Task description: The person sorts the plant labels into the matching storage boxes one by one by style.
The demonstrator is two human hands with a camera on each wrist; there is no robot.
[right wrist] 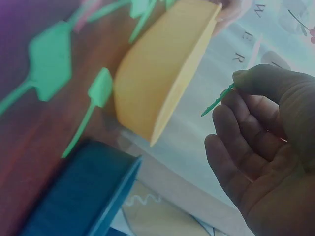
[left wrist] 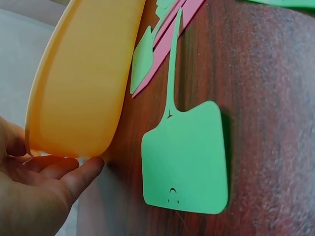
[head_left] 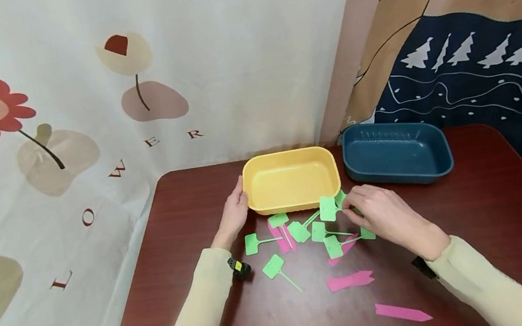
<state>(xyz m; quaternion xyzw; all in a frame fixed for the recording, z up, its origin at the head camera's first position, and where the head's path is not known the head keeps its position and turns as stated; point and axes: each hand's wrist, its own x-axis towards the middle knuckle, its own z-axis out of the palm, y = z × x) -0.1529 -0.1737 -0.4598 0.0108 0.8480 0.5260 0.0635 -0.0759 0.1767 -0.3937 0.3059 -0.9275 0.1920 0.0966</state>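
Note:
My left hand [head_left: 235,212] grips the left end of a yellow plastic basin [head_left: 292,180]; in the left wrist view its thumb lies at the rim and the fingers along the outer wall. Between thumb and forefinger, my right hand [head_left: 385,215] pinches a green T-shaped plant label [head_left: 328,208], held up near the basin's front right corner. The right wrist view shows this label edge-on as a thin green strip [right wrist: 216,102]. Several more green plant labels [head_left: 272,266] lie in front of the basin, some overlapping pink arrow-shaped strips [head_left: 351,280].
A dark blue basin [head_left: 396,150] stands at the back right, beside the yellow one. One pink pointed strip [head_left: 403,312] lies apart near the front of the brown table [head_left: 168,239]. Printed curtains [head_left: 239,62] hang behind the table's back edge.

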